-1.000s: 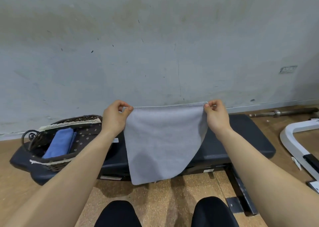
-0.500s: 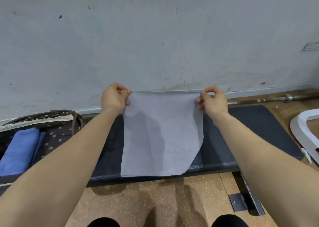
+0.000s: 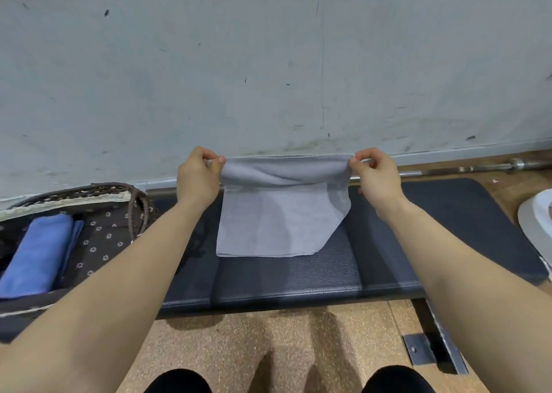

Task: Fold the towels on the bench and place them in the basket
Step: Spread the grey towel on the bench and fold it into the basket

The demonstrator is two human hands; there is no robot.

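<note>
scuffed grey wall (image 3: 268,64) fills the top half, speckled tan floor (image 3: 239,342) the bottom. dark padded bench (image 3: 298,279) runs left-right along the wall. woven basket (image 3: 74,194) sits at the bench's left end, with dark flower-print lining and one handle upright on its right side.

grey towel (image 3: 277,222) is mid-bench: the lower part lies flat on the pad, the near edge well short of the pad's front edge. its top edge is lifted and stretched level between both hands, with a slack roll of cloth sagging just under it. the lower right corner is cut off on a diagonal.

folded blue towel (image 3: 38,252) lies inside the basket, left side, well apart from the grey one.

left hand (image 3: 197,177): thumb and curled fingers pinch the grey towel's top left corner. right hand (image 3: 376,177): same pinch on the top right corner. both are just above the pad's far edge.

steel bar (image 3: 478,167) lies on the floor behind the bench, right side. white frame piece (image 3: 534,222) is at the right edge.
</note>
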